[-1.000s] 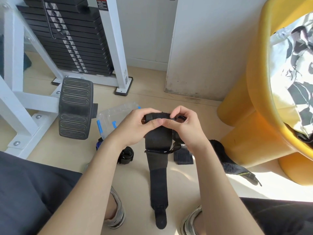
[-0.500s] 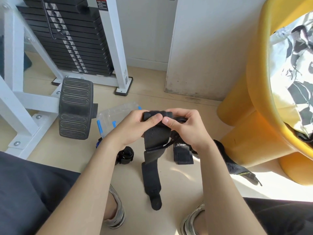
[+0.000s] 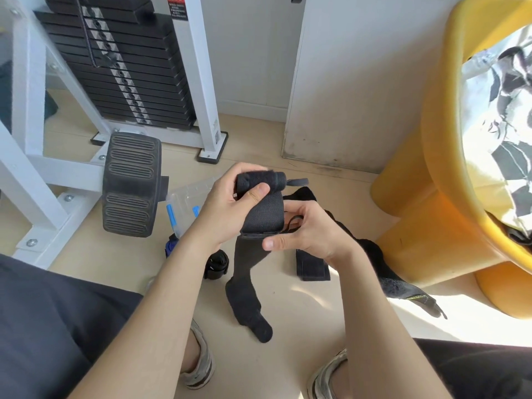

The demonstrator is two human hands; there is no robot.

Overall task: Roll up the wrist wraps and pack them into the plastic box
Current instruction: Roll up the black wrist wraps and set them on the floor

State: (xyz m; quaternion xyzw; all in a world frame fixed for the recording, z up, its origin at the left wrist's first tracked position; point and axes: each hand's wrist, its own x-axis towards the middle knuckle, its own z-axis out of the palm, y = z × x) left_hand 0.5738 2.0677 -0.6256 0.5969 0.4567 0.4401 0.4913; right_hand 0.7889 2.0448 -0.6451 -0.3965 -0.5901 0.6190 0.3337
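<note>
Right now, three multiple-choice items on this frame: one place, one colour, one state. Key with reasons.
1. Where is the plastic box? A on a table; B on the floor beyond the left hand; C inside a bag.
2. What colour are the box's latches? A red; B green; C blue.
3. What state is the wrist wrap in? A partly rolled, tail hanging loose; B fully rolled; C lying flat, untouched.
Key: 1 B, it sits on the floor past the left wrist. 2 C, blue clips show on its near edge. 3 A, the left hand grips its rolled top while the right hand pinches the strap below.
</note>
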